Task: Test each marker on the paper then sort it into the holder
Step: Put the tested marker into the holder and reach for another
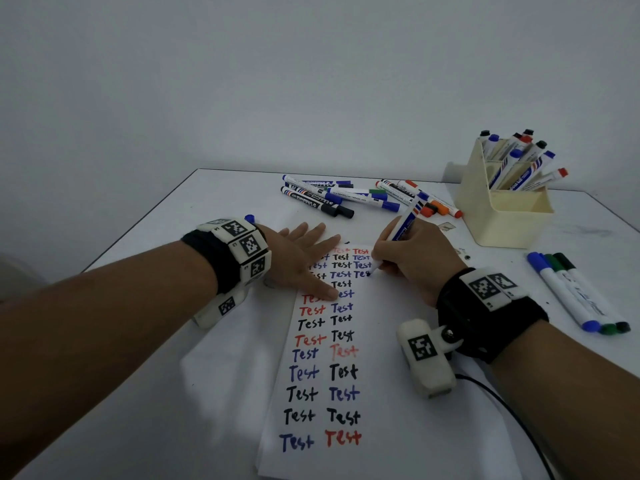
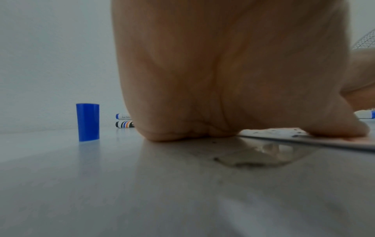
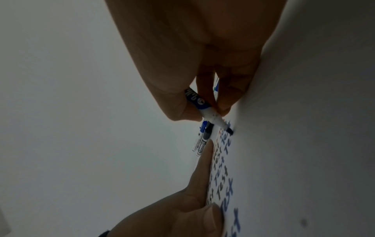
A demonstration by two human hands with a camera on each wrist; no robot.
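Observation:
My right hand (image 1: 405,258) pinches an uncapped blue marker (image 1: 405,223) in a writing grip, its tip (image 3: 230,131) touching the white paper (image 1: 381,341) beside the rows of the word "Test". My left hand (image 1: 304,258) lies flat on the paper's upper left, fingers spread and straight, pressing it down. The marker's blue cap (image 2: 87,122) stands upright on the table left of that hand. A cream holder (image 1: 502,209) at the back right contains several markers. More loose markers (image 1: 332,197) lie at the back of the table.
Three capped markers (image 1: 578,292), blue, green and black, lie side by side at the right edge. A black cable (image 1: 512,417) runs from my right wrist camera toward the front. The white table (image 1: 138,375) meets a plain wall behind.

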